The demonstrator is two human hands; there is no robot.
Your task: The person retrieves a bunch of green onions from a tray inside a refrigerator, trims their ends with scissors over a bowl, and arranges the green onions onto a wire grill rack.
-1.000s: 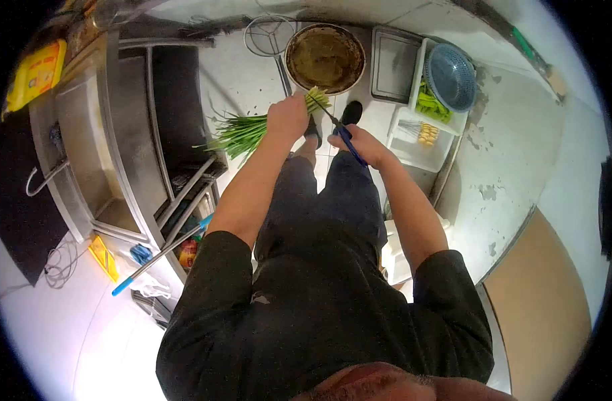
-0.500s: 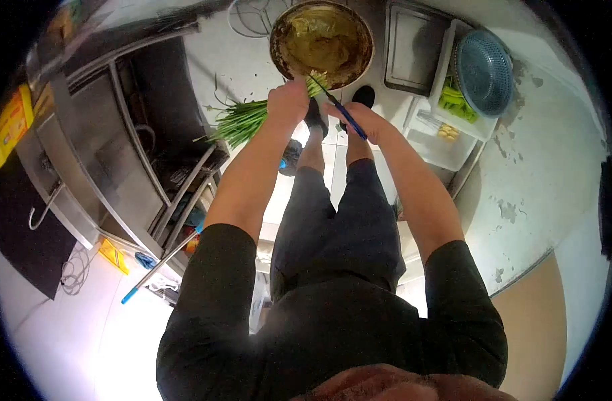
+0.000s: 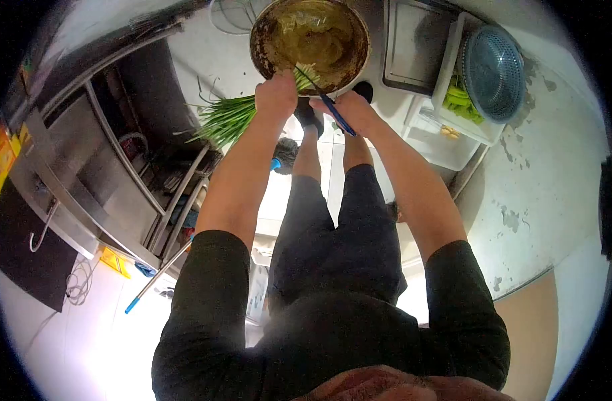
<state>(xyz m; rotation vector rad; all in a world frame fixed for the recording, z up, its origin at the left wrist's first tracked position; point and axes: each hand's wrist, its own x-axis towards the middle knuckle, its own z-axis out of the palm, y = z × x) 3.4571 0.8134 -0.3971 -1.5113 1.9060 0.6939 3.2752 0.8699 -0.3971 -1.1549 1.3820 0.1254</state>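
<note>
My left hand [image 3: 277, 97] is wrapped round a bunch of long green stalks [image 3: 227, 120]. Their leafy ends fan out to the left, and their pale ends stick out on the right over the near rim of a large round pan [image 3: 309, 40] with brownish contents. My right hand [image 3: 354, 111] is closed on dark blue scissors [image 3: 333, 112]. The scissor blades reach up and left to the pale stalk ends. Whether the blades are parted is too small to tell.
At the upper right are a metal tray [image 3: 416, 50], a blue-grey colander [image 3: 494, 73] and a white bin [image 3: 453, 137] with green leaves [image 3: 461, 103]. Metal shelving [image 3: 122, 167] stands at the left. A blue-tipped pole [image 3: 156, 279] leans at the lower left.
The view has shifted forward, so the pan looks larger and nearer. Both hands, the stalks and the scissors have come over the pan's near rim. The grips look unchanged.
</note>
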